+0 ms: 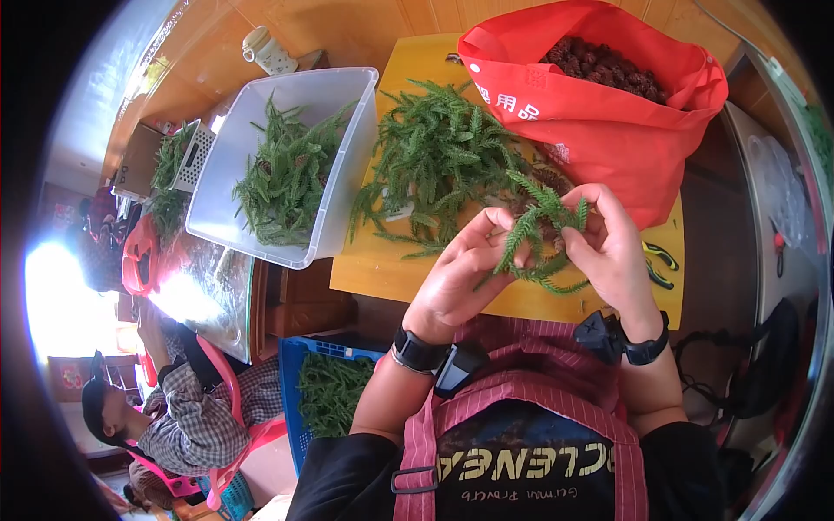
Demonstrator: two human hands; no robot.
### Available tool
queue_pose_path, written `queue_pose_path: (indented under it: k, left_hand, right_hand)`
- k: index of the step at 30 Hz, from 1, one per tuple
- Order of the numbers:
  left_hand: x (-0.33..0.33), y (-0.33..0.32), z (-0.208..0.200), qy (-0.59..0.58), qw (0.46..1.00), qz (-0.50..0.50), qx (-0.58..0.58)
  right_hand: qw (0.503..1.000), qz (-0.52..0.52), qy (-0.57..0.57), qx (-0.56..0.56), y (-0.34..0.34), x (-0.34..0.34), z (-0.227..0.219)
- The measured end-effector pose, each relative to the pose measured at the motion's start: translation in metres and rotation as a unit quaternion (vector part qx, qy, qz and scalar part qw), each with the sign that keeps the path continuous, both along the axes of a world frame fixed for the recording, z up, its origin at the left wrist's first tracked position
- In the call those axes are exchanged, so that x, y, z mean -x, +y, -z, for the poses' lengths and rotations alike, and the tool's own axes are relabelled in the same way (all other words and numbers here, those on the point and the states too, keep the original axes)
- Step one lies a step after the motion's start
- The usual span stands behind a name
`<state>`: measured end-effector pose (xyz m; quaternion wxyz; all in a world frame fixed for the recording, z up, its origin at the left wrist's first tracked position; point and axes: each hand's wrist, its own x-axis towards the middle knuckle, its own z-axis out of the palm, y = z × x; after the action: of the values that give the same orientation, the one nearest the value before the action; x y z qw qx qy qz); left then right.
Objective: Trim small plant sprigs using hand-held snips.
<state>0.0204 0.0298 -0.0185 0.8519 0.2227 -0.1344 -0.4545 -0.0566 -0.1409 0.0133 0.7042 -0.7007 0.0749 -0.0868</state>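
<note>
Yellow wood forms the table [408, 273] where we work, its top strewn with a loose pile of feathery green sprigs [434, 165]. Beside it on our left sits a clear plastic bin [343, 187] holding more sprigs, and behind our hands a red fabric bag [608, 130] bulges with dark, knobbly cones [604, 65]. Yellow-handled pliers [658, 260] lie near our right wrist. Our left hand [460, 273] pinches a scaly, fern-like sprig [539, 234] between curled fingers; our right hand [612, 247] closes round its other end, above the table's near edge.
</note>
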Motion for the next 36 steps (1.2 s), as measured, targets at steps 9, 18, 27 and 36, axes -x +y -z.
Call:
queue_pose_path:
  k: [9,18,27,36]
  left_hand:
    - [0.0,0.0,-0.001,-0.319,0.907,-0.112,-0.249]
    - [-0.009,0.014,-0.016,-0.288,0.934,-0.042,-0.208]
    - [0.002,-0.008,-0.018,-0.6,0.658,-0.309,-0.334]
    - [0.005,-0.005,-0.014,-0.284,0.923,-0.172,-0.196]
  right_hand:
    - [0.978,0.065,-0.048,0.192,-0.002,0.001,0.003]
    - [0.982,0.052,-0.063,0.168,0.0,0.006,-0.011]
    - [0.964,0.049,-0.094,0.243,0.008,0.011,-0.012]
    - [0.952,0.042,-0.126,0.276,0.016,0.016,-0.017]
